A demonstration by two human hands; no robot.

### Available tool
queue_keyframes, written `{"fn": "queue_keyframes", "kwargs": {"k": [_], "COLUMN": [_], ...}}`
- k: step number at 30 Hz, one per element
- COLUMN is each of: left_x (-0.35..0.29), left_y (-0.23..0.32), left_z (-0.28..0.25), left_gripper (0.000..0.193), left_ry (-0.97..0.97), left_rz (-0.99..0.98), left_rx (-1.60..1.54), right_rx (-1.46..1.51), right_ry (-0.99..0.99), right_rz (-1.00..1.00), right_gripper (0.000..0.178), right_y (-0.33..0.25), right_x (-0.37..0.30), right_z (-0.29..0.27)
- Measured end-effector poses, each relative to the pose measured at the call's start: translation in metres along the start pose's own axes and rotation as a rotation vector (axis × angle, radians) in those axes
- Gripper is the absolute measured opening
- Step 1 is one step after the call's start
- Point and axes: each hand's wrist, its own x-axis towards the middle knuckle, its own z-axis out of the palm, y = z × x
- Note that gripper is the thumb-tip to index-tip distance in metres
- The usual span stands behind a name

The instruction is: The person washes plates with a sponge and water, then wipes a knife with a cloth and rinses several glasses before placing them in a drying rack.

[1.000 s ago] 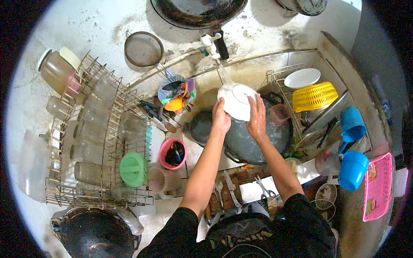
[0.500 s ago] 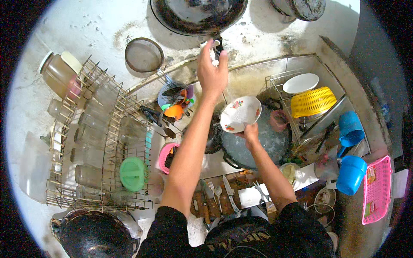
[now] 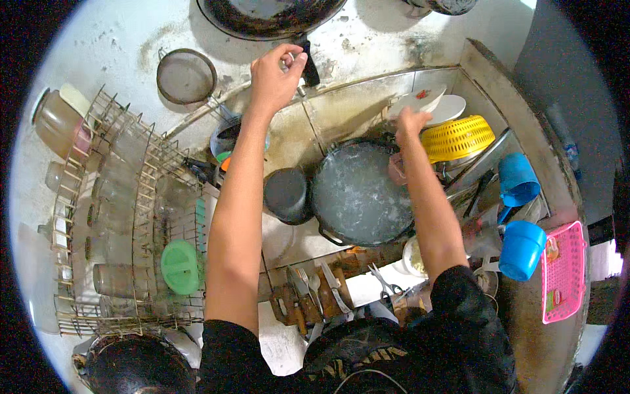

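Gripping tap (image 3: 301, 91) at left, flowered bowl (image 3: 409, 105) at right

Clock centre: large dark tub (image 3: 361, 195). Green lid (image 3: 180, 266) at 8 o'clock. Left hand (image 3: 272, 77) at 11, fingers closed around tap. Small black pot (image 3: 287, 196) at 9, just beside tub. Flowered bowl at 1, tilted, gripped by right hand (image 3: 411, 126); it overlaps a white dish (image 3: 453, 107), contact cannot be told. Yellow basket (image 3: 457, 139) at 2.

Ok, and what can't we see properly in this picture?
All in the head view:
Tap: mostly hidden behind the left hand.
White bowl: partly covered by the right hand holding it.
Big dark pan: cut off by the top edge.
Pink cup: partly behind the right forearm.
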Motion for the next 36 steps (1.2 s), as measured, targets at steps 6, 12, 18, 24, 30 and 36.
{"fn": "queue_keyframes", "kwargs": {"k": [6, 12, 18, 24, 30, 36], "left_x": [-0.029, -0.145, -0.298, -0.402, -0.467, -0.512], "left_y": [0.008, 0.031, 0.04, 0.049, 0.044, 0.055], "left_z": [-0.01, -0.036, -0.03, -0.041, -0.062, -0.066], "left_gripper": [0.031, 0.016, 0.016, 0.018, 0.018, 0.021], "left_ry": [0.121, 0.165, 0.365, 0.449, 0.343, 0.013], "left_rz": [0.252, -0.316, -0.887, -1.248, -1.328, -1.14], "left_rx": [0.136, -0.492, -0.652, -0.525, -0.348, 0.091], "right_rx": [0.102, -1.602, -1.919, -1.408, -0.42, -0.012], "right_ry": [0.242, -0.379, -0.43, 0.081, 0.774, -0.629], "right_rz": [0.336, -0.516, -0.718, -0.479, -0.517, -0.693], "right_gripper": [0.054, 0.034, 0.03, 0.029, 0.032, 0.023], "right_y": [-0.025, 0.002, -0.053, -0.016, -0.026, -0.065], "right_x": [0.092, 0.124, 0.135, 0.125, 0.101, -0.084], "right_z": [0.011, -0.032, -0.036, -0.02, 0.012, -0.08]}}
